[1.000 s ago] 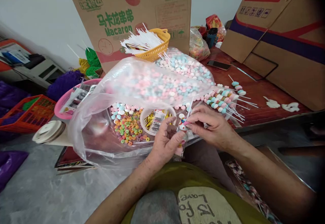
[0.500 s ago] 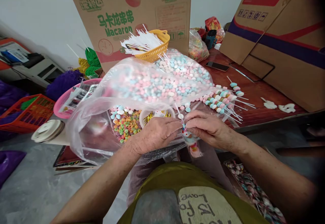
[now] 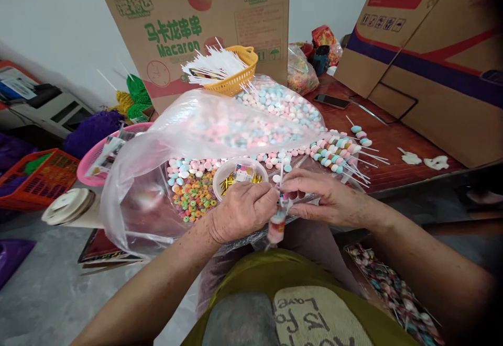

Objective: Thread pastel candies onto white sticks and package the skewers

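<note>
A wrapped skewer (image 3: 276,226) hangs between the two hands, below the neck of its clear wrapper, with its white stick (image 3: 282,162) pointing up. The left hand (image 3: 249,207) grasps the neck; the right hand (image 3: 324,199) curls in from the other side, fingertips at the stick's base — how firmly they grip, I cannot tell. This piece looks well along: the sweets are inside the wrapper and its neck is gathered. Whether a tie is fastened there is hidden by the fingers.

Just beyond the left hand sits a white tub (image 3: 216,186) with gold ties (image 3: 228,180) in it, beside a spread of ring-shaped sweets (image 3: 194,197). Nearby to the right lies a pile of threaded skewers (image 3: 336,149), seemingly unwrapped, so these look left to do. Loose round sweets (image 3: 281,101) fill the large plastic bag (image 3: 137,152) behind, below a yellow basket (image 3: 239,81) of sticks. Farther right, a phone (image 3: 332,101) lies on the surface (image 3: 393,137). Low by the right forearm is a heap of skewers (image 3: 396,286) — probably finished ones.
</note>
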Demonstrator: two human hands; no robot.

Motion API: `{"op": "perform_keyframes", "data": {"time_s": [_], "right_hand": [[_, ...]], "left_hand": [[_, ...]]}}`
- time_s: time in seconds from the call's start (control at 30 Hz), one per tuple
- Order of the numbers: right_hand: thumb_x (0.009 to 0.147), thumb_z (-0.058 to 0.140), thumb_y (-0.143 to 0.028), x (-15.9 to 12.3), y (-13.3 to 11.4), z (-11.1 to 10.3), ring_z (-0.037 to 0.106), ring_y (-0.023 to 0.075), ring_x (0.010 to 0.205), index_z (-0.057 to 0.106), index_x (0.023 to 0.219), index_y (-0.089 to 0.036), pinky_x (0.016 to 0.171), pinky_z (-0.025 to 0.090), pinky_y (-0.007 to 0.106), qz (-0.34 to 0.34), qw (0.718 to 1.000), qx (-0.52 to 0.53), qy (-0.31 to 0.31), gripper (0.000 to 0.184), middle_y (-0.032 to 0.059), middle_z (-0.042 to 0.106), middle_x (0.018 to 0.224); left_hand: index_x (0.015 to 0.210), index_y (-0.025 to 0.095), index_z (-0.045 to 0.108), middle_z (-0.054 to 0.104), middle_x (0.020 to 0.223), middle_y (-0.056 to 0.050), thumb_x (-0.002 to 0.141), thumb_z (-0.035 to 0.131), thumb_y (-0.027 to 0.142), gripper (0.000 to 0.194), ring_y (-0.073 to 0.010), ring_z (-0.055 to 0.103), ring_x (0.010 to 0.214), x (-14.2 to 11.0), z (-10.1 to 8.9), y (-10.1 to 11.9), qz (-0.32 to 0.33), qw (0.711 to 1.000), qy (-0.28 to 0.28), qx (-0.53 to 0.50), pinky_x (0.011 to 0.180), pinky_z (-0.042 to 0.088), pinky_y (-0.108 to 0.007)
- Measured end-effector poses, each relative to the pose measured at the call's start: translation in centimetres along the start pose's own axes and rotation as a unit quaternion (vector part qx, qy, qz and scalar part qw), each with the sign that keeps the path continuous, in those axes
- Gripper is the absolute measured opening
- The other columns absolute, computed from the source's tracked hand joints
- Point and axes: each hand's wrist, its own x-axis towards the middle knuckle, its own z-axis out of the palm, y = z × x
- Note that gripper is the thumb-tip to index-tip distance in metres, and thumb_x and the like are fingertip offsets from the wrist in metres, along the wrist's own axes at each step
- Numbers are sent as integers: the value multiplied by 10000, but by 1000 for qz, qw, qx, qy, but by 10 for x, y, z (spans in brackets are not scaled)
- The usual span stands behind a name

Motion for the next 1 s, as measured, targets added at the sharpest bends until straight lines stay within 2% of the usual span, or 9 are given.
{"op": "perform_keyframes", "data": {"time_s": [0.2, 0.33, 0.4, 0.47, 0.57, 0.67, 0.77, 0.9, 1.0], "right_hand": [[850, 526, -231, 6, 6, 13, 536, 136, 845, 634, 878, -154, 768, 430, 263, 67, 989, 79, -101, 135, 40, 583, 875], [836, 530, -228, 4, 10, 32, 538, 128, 776, 652, 776, -152, 709, 433, 253, 98, 988, 118, -4, 155, 31, 581, 799], [822, 554, -241, 3, 12, 39, 545, 122, 739, 661, 783, -160, 679, 440, 246, 126, 976, 153, 91, 140, 22, 592, 766], [805, 582, -245, 2, 13, 42, 566, 131, 771, 674, 819, -172, 698, 454, 255, 133, 961, 175, 170, 118, 29, 614, 804], [801, 592, -225, 4, 9, 43, 581, 148, 843, 683, 836, -197, 748, 468, 285, 101, 958, 158, 216, 101, 38, 623, 869], [801, 589, -197, 7, 2, 44, 566, 157, 852, 671, 825, -210, 757, 463, 303, 78, 958, 64, 267, 86, 39, 601, 859], [789, 599, -192, 8, -3, 44, 538, 158, 827, 627, 846, -211, 735, 453, 302, 98, 945, 16, 313, 67, 33, 561, 851], [779, 605, -197, 7, -7, 44, 507, 142, 749, 583, 817, -200, 670, 431, 275, 113, 956, 40, 266, 44, 17, 536, 805], [786, 584, -173, 8, -9, 46, 510, 145, 772, 595, 759, -200, 675, 423, 271, 126, 960, 34, 247, 39, 18, 536, 791]], "left_hand": [[874, 125, 501, 575, 629, -3, 848, 410, 90, 101, -125, 511, 493, 1, -4, -8, 106, 991, -81, -8, 477, 426, -263], [902, 149, 516, 606, 716, -38, 880, 385, 160, 133, -145, 579, 628, -11, 9, 0, -57, 985, -76, -145, 572, 461, -269], [1020, 162, 496, 614, 773, -39, 908, 374, 250, 188, -136, 591, 659, -14, 15, 9, -270, 915, -49, -295, 590, 467, -254], [1144, 168, 445, 605, 771, -23, 920, 361, 360, 306, -117, 576, 611, -15, 19, 17, -433, 778, -45, -454, 558, 459, -234], [1127, 160, 489, 576, 707, -1, 874, 429, 481, 414, -101, 546, 563, -15, 18, 26, -484, 622, -75, -611, 525, 444, -214], [1070, 170, 524, 528, 631, 24, 852, 454, 512, 411, -68, 468, 453, -18, 18, 30, -504, 572, -84, -642, 422, 375, -180], [1087, 177, 516, 501, 631, 40, 868, 432, 494, 394, -45, 375, 383, -24, 20, 31, -509, 629, -60, -585, 380, 330, -183], [1107, 141, 538, 603, 793, -35, 858, 488, 382, 350, -123, 548, 654, -28, 20, 31, -434, 820, -11, -373, 624, 456, -258], [1129, 134, 532, 639, 885, -73, 833, 525, 355, 369, -165, 569, 783, -30, 21, 30, -410, 866, -12, -285, 734, 456, -309]]}}
